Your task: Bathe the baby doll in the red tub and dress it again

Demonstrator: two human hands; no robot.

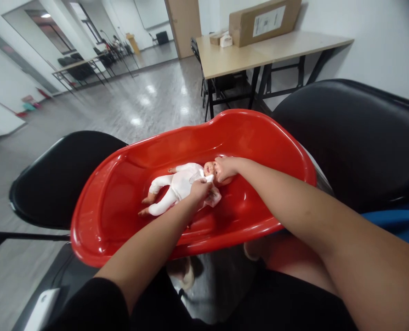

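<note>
Room: grey glossy floor, a wooden table (225,57) bearing a cardboard box (264,20) at the far wall. Red plastic tub (122,184) resting across two black chairs (58,177). Inside it, a baby doll (178,186) in white, lying on its back. Left hand (201,189) pinched on a white cloth (214,198) at the doll's chest. Right hand (225,168) cupped round the doll's head.

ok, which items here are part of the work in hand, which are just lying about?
In hand:
- baby doll, lying in the red tub
- small white cloth, held by the left hand at the doll's neck
- right hand, on the doll's head

Lying about:
- cardboard box on the table
- black chairs
- white phone
</note>
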